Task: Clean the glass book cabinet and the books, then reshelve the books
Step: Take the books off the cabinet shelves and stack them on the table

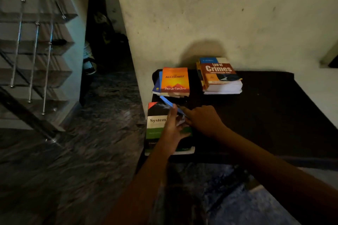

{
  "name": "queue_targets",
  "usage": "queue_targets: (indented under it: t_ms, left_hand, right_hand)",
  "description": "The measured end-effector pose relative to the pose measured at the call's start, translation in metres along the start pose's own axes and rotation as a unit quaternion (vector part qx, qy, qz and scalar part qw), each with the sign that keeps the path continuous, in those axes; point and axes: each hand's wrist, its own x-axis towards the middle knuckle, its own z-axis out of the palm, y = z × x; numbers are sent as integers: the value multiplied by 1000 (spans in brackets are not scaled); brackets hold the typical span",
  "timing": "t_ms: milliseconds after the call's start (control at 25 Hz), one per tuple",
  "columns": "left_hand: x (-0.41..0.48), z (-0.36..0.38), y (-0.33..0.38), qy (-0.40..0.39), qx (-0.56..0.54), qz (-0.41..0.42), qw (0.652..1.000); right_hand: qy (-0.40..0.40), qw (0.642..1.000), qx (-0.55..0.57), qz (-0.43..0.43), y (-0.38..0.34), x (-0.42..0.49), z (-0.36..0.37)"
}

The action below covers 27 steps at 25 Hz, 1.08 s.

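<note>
A thick book titled "System…" [155, 121] lies at the front left corner of the dark table [265, 107]. My left hand [172, 129] rests flat on its cover, with straight fingers reaching up to a thin blue book [165, 101]. That blue book is tilted above the cover. My right hand [203, 120] comes in from the right with curled fingers and grips its near end. Behind them, an orange "The Alchemist" [175, 80] tops a small pile. "Law of Crimes" [218, 75] tops a taller stack near the wall. No glass cabinet is in view.
The table stands against a pale wall [219, 14]. On the left, a staircase with a metal railing [34, 51] rises over a dark marbled floor [100, 133]. Bags and clutter [102, 42] fill the dark gap beside the stairs.
</note>
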Motion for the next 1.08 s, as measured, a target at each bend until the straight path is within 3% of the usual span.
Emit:
queue_targets:
  t_ms: [120,200,320,440,600,720,880,960,1080]
  left_hand:
    - [-9,8,-10,45,-82,19,995]
    - [-13,-3,-13,73,-76,52,993]
    - [-16,-22,0,58,-74,66,993]
    - [-22,-36,22,67,-57,29,996]
    - [-32,-43,36,125,4,21,992]
    - [-27,-52,38,195,101,57,974]
    - [-8,-84,-2,292,330,122,889]
    - [-2,-95,-24,344,357,123,860]
    - [-1,-82,-36,315,268,43,910]
  right_hand:
    - [10,999,44,18,-22,-12,0]
    - [28,979,199,43,-20,-22,2]
    - [42,867,483,113,9,-27,12]
    - [36,744,641,183,28,-29,29]
    - [-84,606,774,163,30,-29,66]
    - [-3,546,817,187,21,-12,77]
    - [-24,528,807,265,11,16,97]
    - [-75,535,790,290,8,18,118]
    - [-98,589,740,310,7,18,138]
